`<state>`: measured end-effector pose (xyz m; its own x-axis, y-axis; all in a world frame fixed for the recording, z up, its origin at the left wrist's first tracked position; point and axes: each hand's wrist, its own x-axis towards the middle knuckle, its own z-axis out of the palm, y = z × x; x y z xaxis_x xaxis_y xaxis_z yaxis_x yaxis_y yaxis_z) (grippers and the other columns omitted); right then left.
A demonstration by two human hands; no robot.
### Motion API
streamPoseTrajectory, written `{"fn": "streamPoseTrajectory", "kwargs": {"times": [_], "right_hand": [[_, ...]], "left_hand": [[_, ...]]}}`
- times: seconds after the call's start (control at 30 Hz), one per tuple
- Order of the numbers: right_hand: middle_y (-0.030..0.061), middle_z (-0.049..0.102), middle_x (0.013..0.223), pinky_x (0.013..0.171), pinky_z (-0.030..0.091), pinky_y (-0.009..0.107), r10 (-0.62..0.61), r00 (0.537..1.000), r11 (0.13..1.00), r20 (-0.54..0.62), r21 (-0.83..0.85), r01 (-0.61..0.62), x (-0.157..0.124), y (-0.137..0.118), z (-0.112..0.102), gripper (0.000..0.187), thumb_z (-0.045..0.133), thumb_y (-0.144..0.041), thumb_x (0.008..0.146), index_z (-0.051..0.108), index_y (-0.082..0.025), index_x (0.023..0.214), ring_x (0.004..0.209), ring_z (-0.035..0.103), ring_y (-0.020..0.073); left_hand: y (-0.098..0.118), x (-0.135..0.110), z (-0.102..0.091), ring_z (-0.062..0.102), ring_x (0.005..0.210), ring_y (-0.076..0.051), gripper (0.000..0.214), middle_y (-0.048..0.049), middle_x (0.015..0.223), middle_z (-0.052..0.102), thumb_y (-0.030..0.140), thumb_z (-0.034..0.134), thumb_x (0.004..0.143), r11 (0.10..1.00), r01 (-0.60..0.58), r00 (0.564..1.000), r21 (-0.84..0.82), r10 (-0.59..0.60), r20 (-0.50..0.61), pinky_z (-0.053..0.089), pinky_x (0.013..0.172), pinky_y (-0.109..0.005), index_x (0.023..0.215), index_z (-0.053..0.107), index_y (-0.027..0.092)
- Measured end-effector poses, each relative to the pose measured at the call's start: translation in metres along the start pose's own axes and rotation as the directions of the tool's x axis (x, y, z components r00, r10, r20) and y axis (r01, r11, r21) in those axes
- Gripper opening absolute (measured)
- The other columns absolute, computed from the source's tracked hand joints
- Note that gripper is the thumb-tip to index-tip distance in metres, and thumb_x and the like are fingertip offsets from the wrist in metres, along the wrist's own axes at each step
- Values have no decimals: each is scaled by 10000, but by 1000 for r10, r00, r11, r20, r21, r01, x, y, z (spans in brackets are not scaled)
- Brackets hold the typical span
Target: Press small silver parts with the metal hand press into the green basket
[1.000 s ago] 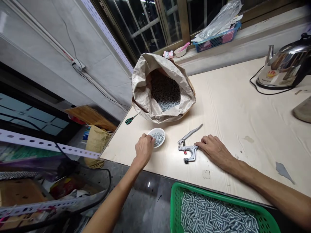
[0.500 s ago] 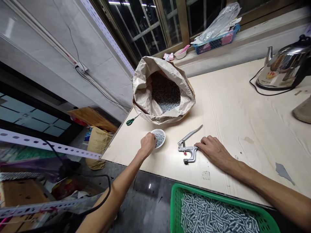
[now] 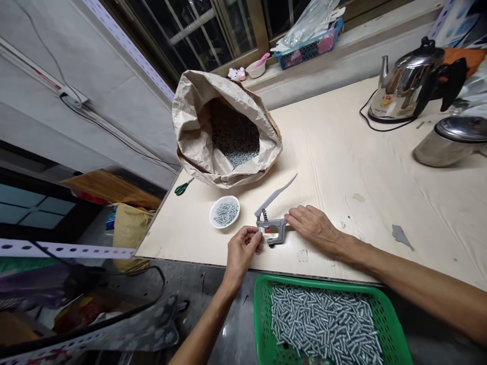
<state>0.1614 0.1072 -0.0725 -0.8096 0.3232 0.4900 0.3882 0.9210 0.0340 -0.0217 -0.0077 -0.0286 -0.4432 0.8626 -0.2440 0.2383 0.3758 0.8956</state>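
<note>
Gray snap-fastener pliers point(image 3: 279, 229) lie on the table, the long upper handle raised and a spring near the jaw. My right hand point(image 3: 314, 228) has its fingers closed on the lower handle end. Beside the jaw, my left hand point(image 3: 245, 248) is pinched, with a tiny pale metal piece point(image 3: 260, 230) just showing at its fingertips; its exact kind is too small to tell. Just beyond that hand, a white bowl point(image 3: 225, 212) holds small silvery metal pieces that look like screws.
Behind the bowl stands an open paper sack point(image 3: 228, 116) of metal pieces. A green basket point(image 3: 261, 324) of metal screw-like pieces sits at the table's front edge. Green-handled scissors point(image 3: 182, 188) lie left; a kettle point(image 3: 413, 83) and a metal pot point(image 3: 437, 147) stand right.
My left hand has left the bowl and moved right to the jaw of the pliers. My right hand stays at the handle. The camera view has shifted to the right.
</note>
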Motion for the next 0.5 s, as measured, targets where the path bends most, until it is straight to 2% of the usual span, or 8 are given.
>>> {"fn": "streamPoseTrajectory", "kwargs": {"times": [0.17, 0.37, 0.5], "right_hand": [[34, 577, 817, 628, 259, 324, -22, 999, 995, -46, -94, 17, 2, -2, -2, 271, 326, -75, 945, 575, -169, 894, 714, 426, 170], [26, 556, 775, 624, 258, 324, 1, 1000, 999, -4, -49, -1, 2, 0, -1, 278, 317, -81, 949, 566, -171, 865, 695, 419, 166], [29, 553, 769, 623, 260, 329, -1, 1000, 999, -10, -38, 0, 2, 0, -2, 272, 324, -81, 947, 565, -163, 851, 689, 420, 165]], "left_hand": [[-5, -3, 9, 520, 562, -88, 232, 23, 623, 564, 373, 623, 730, 995, -68, 990, 69, 75, -115, 431, 555, -198, 772, 601, 146], [-5, 2, 9, 498, 434, -92, 284, 31, 550, 583, 375, 655, 657, 993, 56, 995, -99, -63, -75, 440, 436, -219, 774, 514, 158], [-4, 3, 6, 573, 497, -114, 386, -35, 648, 668, 377, 698, 629, 968, 146, 988, -203, -154, -24, 497, 510, -252, 874, 537, 125]]}}
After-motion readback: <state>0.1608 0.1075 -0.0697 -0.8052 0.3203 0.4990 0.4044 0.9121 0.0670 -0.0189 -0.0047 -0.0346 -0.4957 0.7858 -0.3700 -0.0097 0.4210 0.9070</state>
